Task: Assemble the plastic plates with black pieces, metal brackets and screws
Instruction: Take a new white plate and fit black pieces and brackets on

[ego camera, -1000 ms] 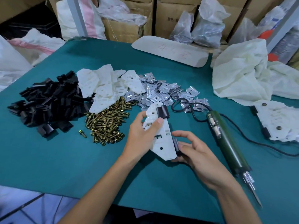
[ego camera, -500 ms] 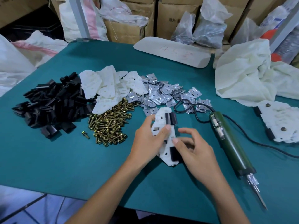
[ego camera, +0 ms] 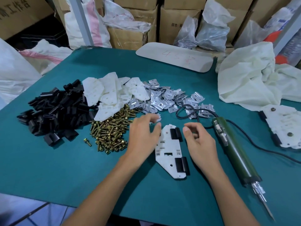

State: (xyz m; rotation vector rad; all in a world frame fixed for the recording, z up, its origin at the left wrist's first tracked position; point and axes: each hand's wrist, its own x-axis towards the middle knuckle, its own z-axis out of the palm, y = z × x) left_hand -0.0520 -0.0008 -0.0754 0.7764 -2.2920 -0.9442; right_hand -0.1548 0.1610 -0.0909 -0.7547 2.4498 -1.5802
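We see one white plastic plate (ego camera: 167,149) lying flat on the teal tabletop (ego camera: 48,168) between our hands, with two black pieces (ego camera: 175,133) clipped on its right edge. Our left hand (ego camera: 143,132) hovers just left of the plate's far end, fingers spread and blurred, gripping nothing. Our right hand (ego camera: 201,142) hangs just right of it, fingers loosely curled and empty. Behind lie a heap of loose black parts (ego camera: 55,110), spare white plates (ego camera: 107,93), metal brackets (ego camera: 164,98) and brass screws (ego camera: 110,134). A green electric screwdriver (ego camera: 232,150) lies to the right, tip toward us.
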